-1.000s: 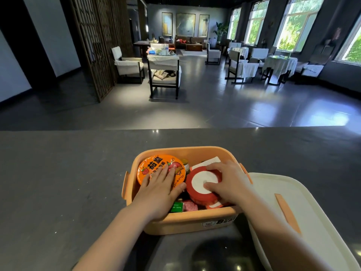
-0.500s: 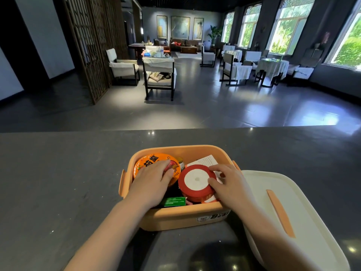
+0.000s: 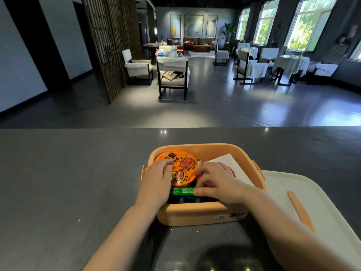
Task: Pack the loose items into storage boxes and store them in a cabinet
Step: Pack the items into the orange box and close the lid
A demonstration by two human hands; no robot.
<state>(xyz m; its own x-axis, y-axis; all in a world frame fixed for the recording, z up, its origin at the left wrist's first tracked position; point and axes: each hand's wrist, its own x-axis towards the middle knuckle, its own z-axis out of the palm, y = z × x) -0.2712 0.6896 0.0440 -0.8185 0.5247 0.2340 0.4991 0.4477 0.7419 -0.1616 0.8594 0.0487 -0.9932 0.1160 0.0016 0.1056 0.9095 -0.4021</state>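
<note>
An orange storage box (image 3: 197,216) stands on the dark counter (image 3: 68,173), filled with items. An orange noodle cup (image 3: 183,165) lies at the box's back left. My left hand (image 3: 156,180) rests on the cup's left side with fingers curled over it. My right hand (image 3: 218,180) covers a red and white tape roll (image 3: 232,171), fingers curled on it. A green packet (image 3: 181,191) lies between my hands, and a white paper (image 3: 230,163) leans at the back right.
The box's white lid (image 3: 316,208) with an orange handle strip lies on the counter to the right of the box. Beyond the counter's far edge is a dining room with chairs (image 3: 172,75) and tables.
The box and view shifted. My right hand has moved over the tape roll, now mostly hiding it. My left hand has slid to the noodle cup's left side, uncovering its lid.
</note>
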